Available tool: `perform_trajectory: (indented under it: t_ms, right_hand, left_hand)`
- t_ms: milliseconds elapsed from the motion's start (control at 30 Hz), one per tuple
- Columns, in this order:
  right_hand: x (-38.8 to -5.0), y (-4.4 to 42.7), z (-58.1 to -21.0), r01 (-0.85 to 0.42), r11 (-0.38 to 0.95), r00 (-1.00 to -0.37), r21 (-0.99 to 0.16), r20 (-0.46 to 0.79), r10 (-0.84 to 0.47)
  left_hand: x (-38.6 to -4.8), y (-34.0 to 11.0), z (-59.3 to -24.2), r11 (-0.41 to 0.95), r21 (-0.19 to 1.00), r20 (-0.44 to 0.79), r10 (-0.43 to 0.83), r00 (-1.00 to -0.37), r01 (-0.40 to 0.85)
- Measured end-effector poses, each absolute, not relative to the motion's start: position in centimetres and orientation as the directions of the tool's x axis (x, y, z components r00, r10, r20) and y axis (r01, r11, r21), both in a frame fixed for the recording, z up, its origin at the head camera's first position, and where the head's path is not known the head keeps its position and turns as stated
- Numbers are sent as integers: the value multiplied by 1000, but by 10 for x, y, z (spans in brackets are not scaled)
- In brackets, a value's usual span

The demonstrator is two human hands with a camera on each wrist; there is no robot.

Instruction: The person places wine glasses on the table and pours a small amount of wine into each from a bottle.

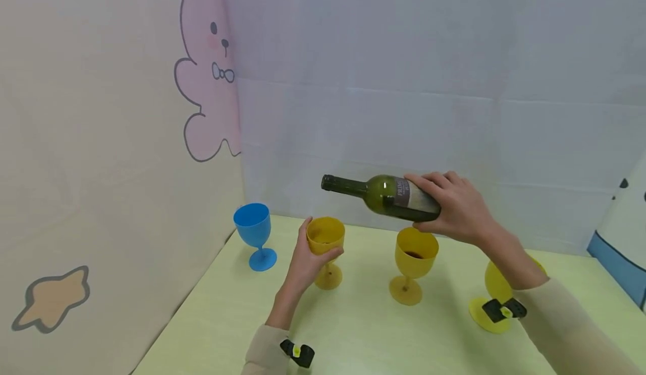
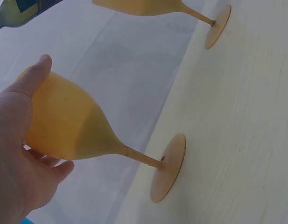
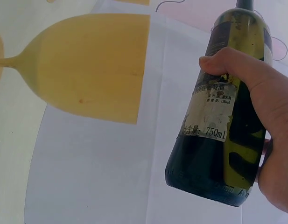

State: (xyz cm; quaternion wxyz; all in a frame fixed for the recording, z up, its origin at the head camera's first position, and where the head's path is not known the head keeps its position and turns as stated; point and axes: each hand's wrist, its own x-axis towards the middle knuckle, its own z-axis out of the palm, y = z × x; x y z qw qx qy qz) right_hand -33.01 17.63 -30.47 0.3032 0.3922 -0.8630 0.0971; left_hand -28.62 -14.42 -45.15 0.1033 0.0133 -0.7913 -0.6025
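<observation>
My right hand grips a green wine bottle around its labelled body. The bottle lies nearly level in the air, its neck pointing left above a yellow goblet. Around that goblet's bowl curls my left hand, thumb on one side and fingers on the other; its foot stands on the table. Below the bottle's base is a second yellow goblet with dark liquid inside. In the right wrist view, dark liquid shows through the bottle. No stream leaves its mouth.
A blue goblet stands at the table's back left. Partly behind my right forearm is another yellow goblet, brighter in tone. The pale table meets a white cloth wall behind and a printed one at left.
</observation>
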Motion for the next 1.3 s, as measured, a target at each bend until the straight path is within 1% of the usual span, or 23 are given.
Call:
perform_trajectory:
  t_ms: [133, 300, 633, 767, 967, 1133, 1300]
  right_hand:
    - [-328, 172, -304, -749, 658, -490, 69, 611, -622]
    - [-327, 169, -306, -760, 646, -473, 71, 622, -624]
    - [-327, 167, -309, -760, 646, -471, 76, 620, -627]
    - [-327, 167, -309, -754, 654, -482, 71, 617, -622]
    - [-326, 167, -309, -747, 661, -490, 69, 614, -618]
    - [-325, 167, -308, -747, 660, -491, 72, 610, -622]
    - [-324, 169, -310, -746, 662, -491, 73, 612, -620]
  left_hand:
    - [-281, -148, -446, 275, 946, 220, -155, -963, 172]
    - [-275, -158, -438, 287, 916, 338, -171, -925, 281]
    - [-257, -180, -419, 252, 857, 509, -276, -816, 449]
    - [-248, -187, -405, 252, 841, 538, -307, -785, 478]
    - [-233, -202, -389, 301, 811, 583, -351, -732, 501]
    - [-237, -222, -400, 340, 790, 611, -378, -695, 510]
    - [-243, -237, -413, 381, 789, 610, -389, -691, 482]
